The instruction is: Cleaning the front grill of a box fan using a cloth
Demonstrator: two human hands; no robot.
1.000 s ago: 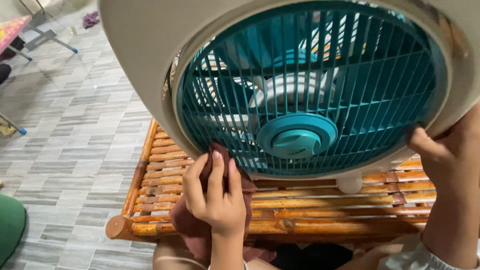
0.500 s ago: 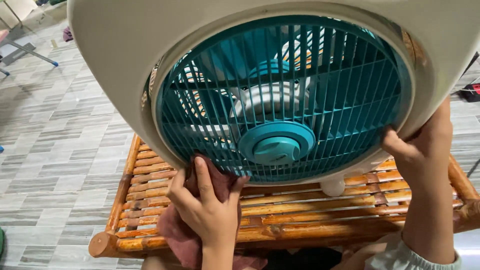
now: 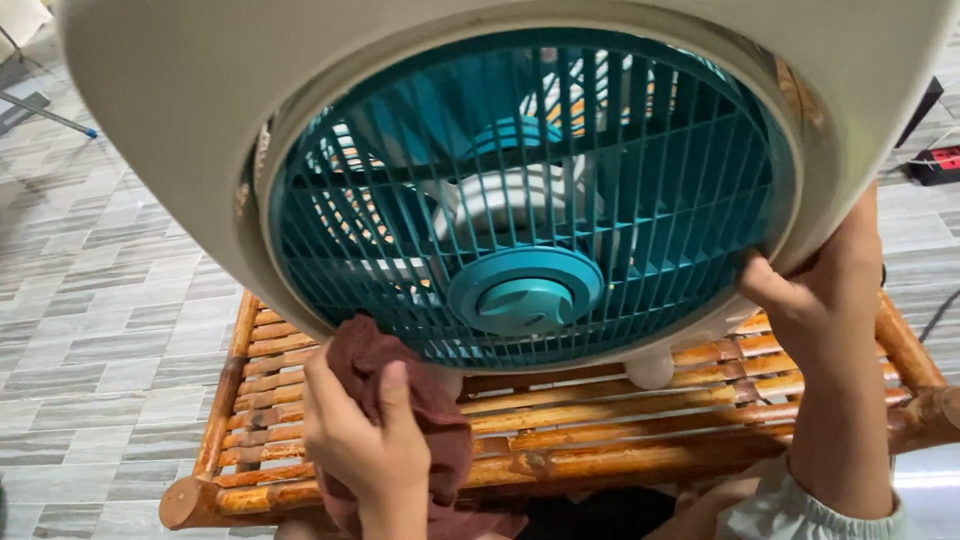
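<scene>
**Fan tilted over a bamboo rack, cloth at its lower rim**

Fan (image 3: pixel 180 150) fills most of the view: a cream housing with a round teal grille (image 3: pixel 560 160), leaning toward the camera so its face looks down at the person. One small pale foot (image 3: pixel 650 368) shows at the bottom edge, just above or on the slats of the bamboo rack (image 3: pixel 600 420); contact cannot be made out. The tilt brings the grille's lower arc within easy reach of both hands.

Left hand (image 3: pixel 365 435) is near and left, just below the grille's bottom edge. Its fingers (image 3: pixel 392 385) are curled together around a bunched maroon cloth (image 3: pixel 440 430), gripping it against the palm, and the top of the cloth touches the cream rim where it meets the teal bars. Bunching the cloth this way gives a firm pad to press against that narrow seam.

Right hand (image 3: pixel 820 300) is on the right, wrapped around the housing's lower right edge. The thumb lies on the front rim beside the grille; the other fingers go behind the casing and are hidden, so whether they are spread cannot be told. This grip appears to bear the fan's lean and keep it from tipping.

Around the rack lies a grey tiled floor (image 3: pixel 90 310). Far right, a red power strip (image 3: pixel 935 160) sits on the tiles.
</scene>
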